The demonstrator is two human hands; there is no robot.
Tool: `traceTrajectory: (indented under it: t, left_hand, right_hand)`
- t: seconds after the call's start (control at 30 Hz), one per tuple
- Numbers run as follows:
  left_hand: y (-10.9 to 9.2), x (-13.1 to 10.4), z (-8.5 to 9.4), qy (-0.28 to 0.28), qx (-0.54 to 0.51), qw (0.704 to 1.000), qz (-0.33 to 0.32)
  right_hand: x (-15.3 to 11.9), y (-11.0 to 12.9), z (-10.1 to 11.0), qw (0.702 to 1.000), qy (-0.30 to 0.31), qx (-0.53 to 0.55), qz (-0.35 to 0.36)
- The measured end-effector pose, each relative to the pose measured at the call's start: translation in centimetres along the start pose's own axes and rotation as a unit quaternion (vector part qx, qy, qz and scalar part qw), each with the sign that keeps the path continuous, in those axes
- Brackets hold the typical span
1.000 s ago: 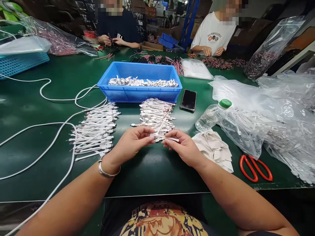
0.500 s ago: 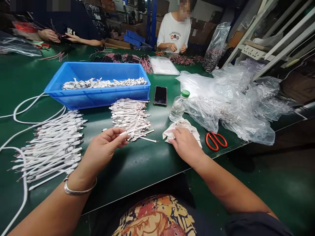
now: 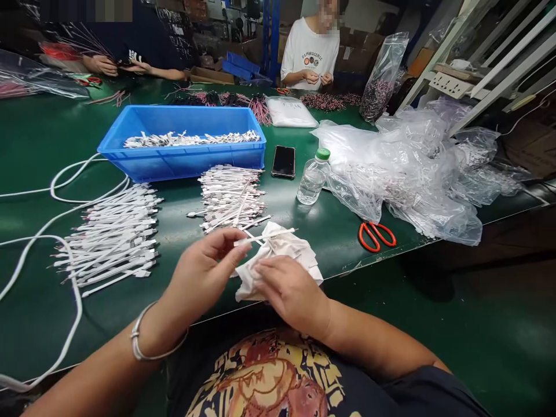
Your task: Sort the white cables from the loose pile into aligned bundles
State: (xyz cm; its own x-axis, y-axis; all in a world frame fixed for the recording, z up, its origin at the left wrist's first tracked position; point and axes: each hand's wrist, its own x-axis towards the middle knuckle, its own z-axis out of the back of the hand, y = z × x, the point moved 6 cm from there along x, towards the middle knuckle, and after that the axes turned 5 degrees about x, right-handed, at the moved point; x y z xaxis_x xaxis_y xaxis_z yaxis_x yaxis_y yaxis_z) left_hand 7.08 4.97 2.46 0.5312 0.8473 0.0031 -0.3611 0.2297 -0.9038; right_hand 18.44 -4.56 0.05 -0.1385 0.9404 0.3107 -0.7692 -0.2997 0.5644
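Observation:
My left hand (image 3: 217,260) pinches one end of a short white cable (image 3: 273,235), which points right with a reddish tip at its far end. Crumpled in my right hand (image 3: 293,292) is a white cloth (image 3: 304,250), its loose part spread out just beneath the cable. Both hands are closed and near each other, close to the table's front edge. Beyond them lies a pile of similar white cables (image 3: 230,194). A second, larger pile of white cables (image 3: 117,240) is left of my left hand.
A blue bin (image 3: 186,162) holding small white parts stands behind the piles. A phone (image 3: 284,161), a clear bottle (image 3: 313,179), red-handled scissors (image 3: 377,236) and plastic bags (image 3: 391,168) lie to the right. A white cord (image 3: 72,260) loops at left. Two people work across the table.
My left hand has lifted the cable from the pile and moved right. My right hand has drawn the cloth left and toward me, under the cable. The view has shifted slightly.

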Motion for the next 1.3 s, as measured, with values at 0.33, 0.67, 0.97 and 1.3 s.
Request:
traceTrajectory:
  t: [0.33, 0.67, 0.97, 1.3]
  left_hand:
    - [1.7, -2.9, -5.5, 0.003, 0.255, 0.959, -0.126]
    - [0.3, -2.1, -3.3, -0.059, 0.26, 0.95, -0.16]
    - [-4.6, 0.9, -4.0, 0.165, -0.066, 0.98, -0.084]
    - [-4.7, -1.3, -2.7, 0.272, -0.258, 0.925, 0.061]
  right_hand:
    - [1.9, -7.6, 3.0, 0.988, -0.027, -0.109, -0.109]
    - [-0.1, -11.3, 9.6, 0.879, -0.235, 0.363, -0.203]
    - [0.6, -4.1, 9.6, 0.843, -0.125, 0.485, -0.195]
    - [-0.6, -3.2, 6.8, 0.751, 0.05, 0.63, -0.192]
